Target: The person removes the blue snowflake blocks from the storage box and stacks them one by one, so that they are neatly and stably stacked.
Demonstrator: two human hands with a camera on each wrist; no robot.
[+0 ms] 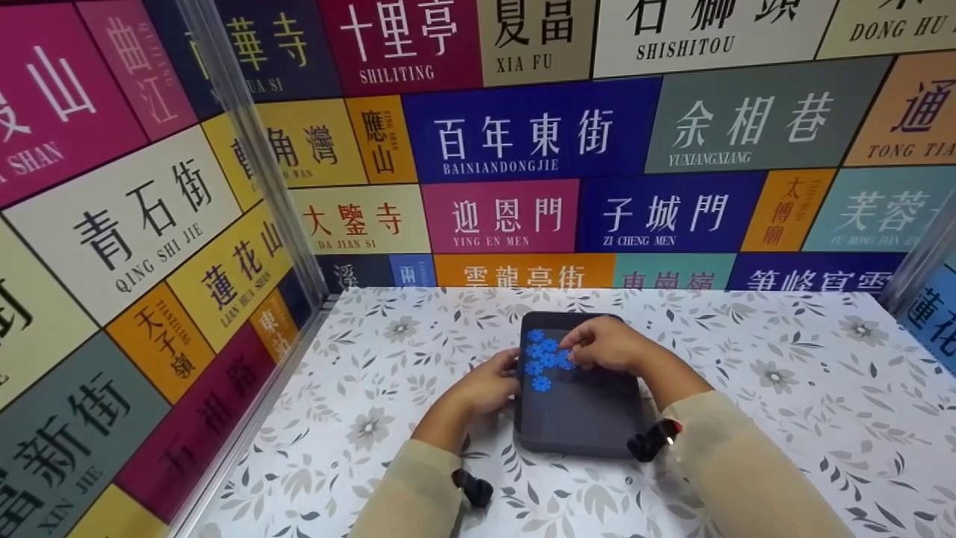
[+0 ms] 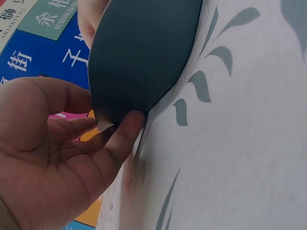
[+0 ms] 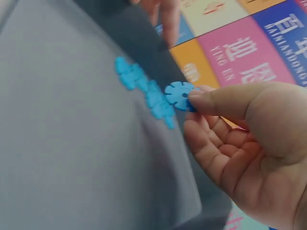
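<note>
A dark grey rectangular tray (image 1: 579,418) lies on the patterned table. Blue notched plastic discs (image 1: 541,383), shaped like flowers, are grouped in its left upper part. Between thumb and fingers my right hand (image 1: 609,345) pinches one blue notched disc (image 3: 178,95), held over the tray near the other discs. At the tray's left side, my left hand (image 1: 489,385) grips the wall; in the left wrist view its fingertips (image 2: 132,122) press the outer side near a corner, and the thumb is at the rim.
The table (image 1: 418,478) has a white cloth with grey leaves and flowers. Behind it and on the left stand walls (image 1: 523,134) of coloured panels with Chinese place names. A clear upright edge strip (image 1: 272,172) runs down the left corner. Black wrist devices (image 1: 653,439) sit on both sleeves.
</note>
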